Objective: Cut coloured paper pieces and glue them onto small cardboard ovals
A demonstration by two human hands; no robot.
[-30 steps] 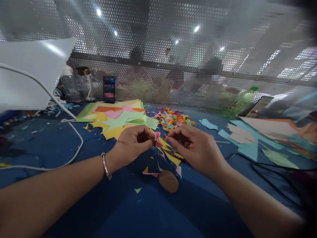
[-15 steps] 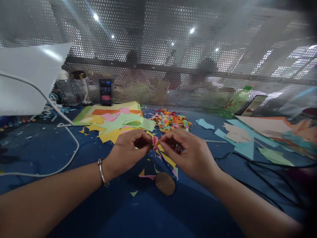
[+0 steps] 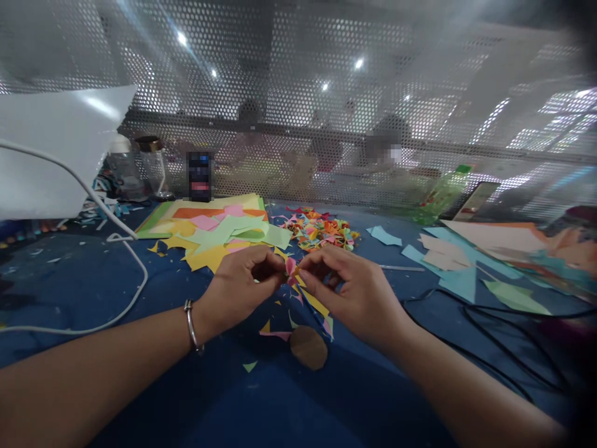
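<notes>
Between my two hands is a small pink folded paper piece [image 3: 291, 269], held above the blue table [image 3: 224, 398]. My left hand [image 3: 245, 277], with a silver bangle at the wrist, pinches it from the left. From the right, the thumb and forefinger of my right hand [image 3: 347, 283] close on its yellowish edge. The fingertips partly cover the piece, so its full shape is hidden. Below the hands lie a round brown cardboard disc [image 3: 308, 347], pink and yellow paper scraps [image 3: 275, 335] and a thin blue stick-like item [image 3: 312, 308].
Coloured paper sheets [image 3: 224, 233] and a heap of small paper bits [image 3: 321, 229] lie beyond my hands. Blue and peach papers [image 3: 452, 261] and black cables [image 3: 471, 305] are at right. A white cable [image 3: 140, 292] loops at left. Bottles [image 3: 153, 168] stand behind.
Both hands keep their pinch on the pink paper piece, with only a slight shift of the right fingers. The whole view has shifted slightly.
</notes>
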